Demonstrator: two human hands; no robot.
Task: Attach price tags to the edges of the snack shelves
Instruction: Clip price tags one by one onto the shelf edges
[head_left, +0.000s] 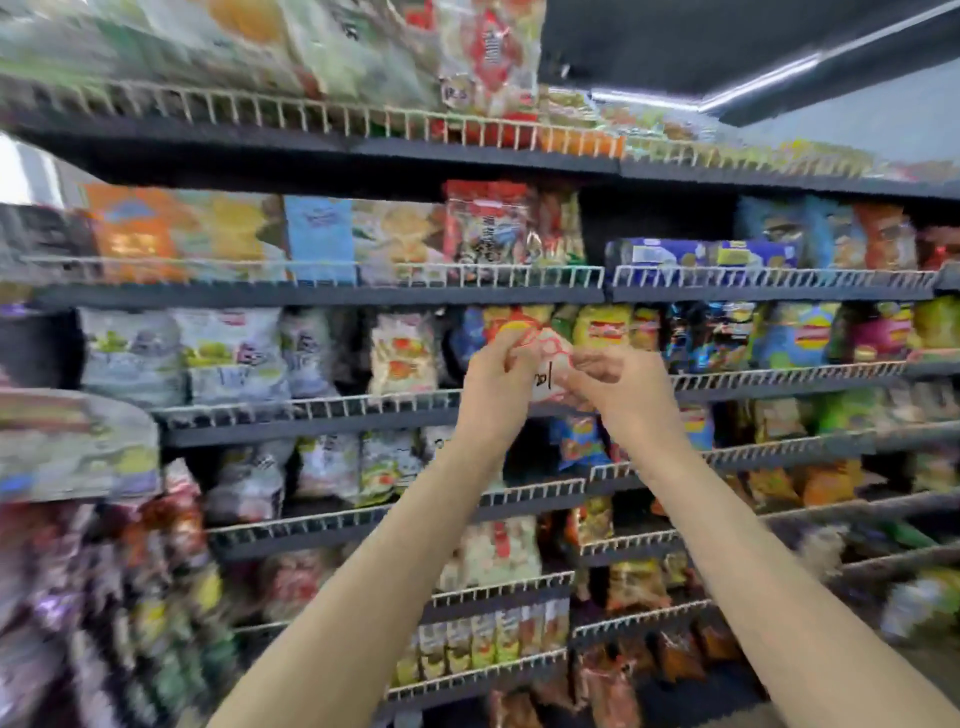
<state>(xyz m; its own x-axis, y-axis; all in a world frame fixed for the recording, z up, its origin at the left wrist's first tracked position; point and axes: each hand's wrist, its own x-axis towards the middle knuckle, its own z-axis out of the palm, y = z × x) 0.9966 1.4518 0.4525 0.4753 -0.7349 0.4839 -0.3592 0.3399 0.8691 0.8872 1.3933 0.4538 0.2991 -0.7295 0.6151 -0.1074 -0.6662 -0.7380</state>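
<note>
Both hands meet at chest height before a snack aisle, each grip closed on a small bundle of white price tags (545, 371) with red borders. The left hand (496, 387) curls round the bundle's left side to steady it; the right hand (618, 382) pinches its right edge between thumb and fingertips, apparently to peel one tag free. The bundle hangs just in front of the wire-fronted shelf edge (311, 415) where chip bags (402, 353) stand, close to where a tag would go. Motion blur hides the finer finger detail.
</note>
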